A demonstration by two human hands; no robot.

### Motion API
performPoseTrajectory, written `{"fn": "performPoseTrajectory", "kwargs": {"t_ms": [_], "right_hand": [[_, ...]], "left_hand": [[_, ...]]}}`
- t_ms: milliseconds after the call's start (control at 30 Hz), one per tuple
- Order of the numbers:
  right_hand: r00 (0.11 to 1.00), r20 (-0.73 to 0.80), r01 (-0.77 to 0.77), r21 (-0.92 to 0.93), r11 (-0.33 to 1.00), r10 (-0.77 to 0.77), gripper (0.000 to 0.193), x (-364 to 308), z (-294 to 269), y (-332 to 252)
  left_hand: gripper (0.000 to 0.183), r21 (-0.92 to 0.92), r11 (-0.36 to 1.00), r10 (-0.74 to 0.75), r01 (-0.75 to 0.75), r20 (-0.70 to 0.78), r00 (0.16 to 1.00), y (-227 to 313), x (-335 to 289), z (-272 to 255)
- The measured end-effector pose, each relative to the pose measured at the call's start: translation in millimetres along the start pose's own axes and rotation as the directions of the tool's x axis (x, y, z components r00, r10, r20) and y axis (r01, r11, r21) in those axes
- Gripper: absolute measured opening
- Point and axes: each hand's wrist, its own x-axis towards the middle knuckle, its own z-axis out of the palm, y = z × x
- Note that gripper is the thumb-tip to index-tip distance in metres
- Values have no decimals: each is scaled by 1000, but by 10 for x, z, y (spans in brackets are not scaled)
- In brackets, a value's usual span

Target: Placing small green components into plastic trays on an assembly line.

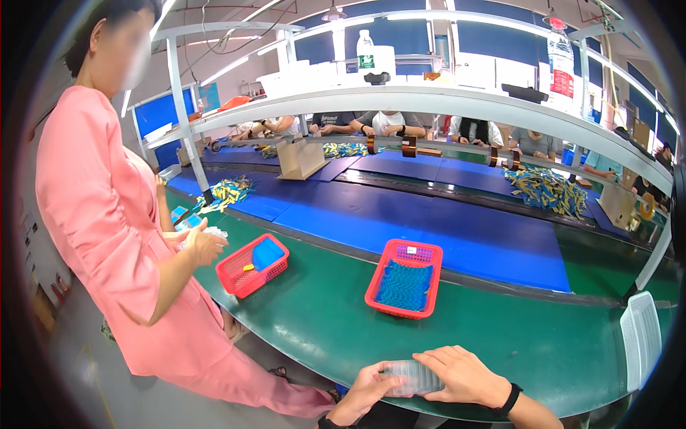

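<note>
At the near edge of the green table [493, 322], my left hand [369, 390] and my right hand [461, 375] are both closed on a block of clear plastic pieces [413, 377]. Its ridged look suggests thin layers side by side; the exact kind cannot be made out. My left fingers grip its left end, while my right hand covers its right end and top. Farther off, in front of my hands, stands a red plastic basket [371, 294] with blue wavy-patterned pieces [404, 286] laid inside.
Another red basket [243, 287], holding blue and yellow pieces, stands left. A person in pink [107, 214] stands beside the table. Blue mats [429, 222] and piles of yellow-blue strips [547, 191] lie beyond. A white shelf [429, 96] spans above; a white basket [641, 342] leans at right.
</note>
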Motion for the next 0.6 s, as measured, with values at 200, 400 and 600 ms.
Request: {"fn": "performPoseTrajectory", "kwargs": {"t_ms": [200, 400, 600], "right_hand": [[1000, -8, -12, 34, 999, 12, 83, 13, 38, -14], [976, -188, -114, -18, 993, 109, 88, -132, -106, -39], [958, -209, -178, 109, 978, 198, 81, -430, -52, 1]], "left_hand": [[47, 17, 1000, -13, 13, 2, 1000, 39, -52, -1], [57, -62, 978, 177, -197, -235, 956, 288, -163, -81], [86, -658, 564, -355, 500, 353, 866, 13, 165, -2024]]}}
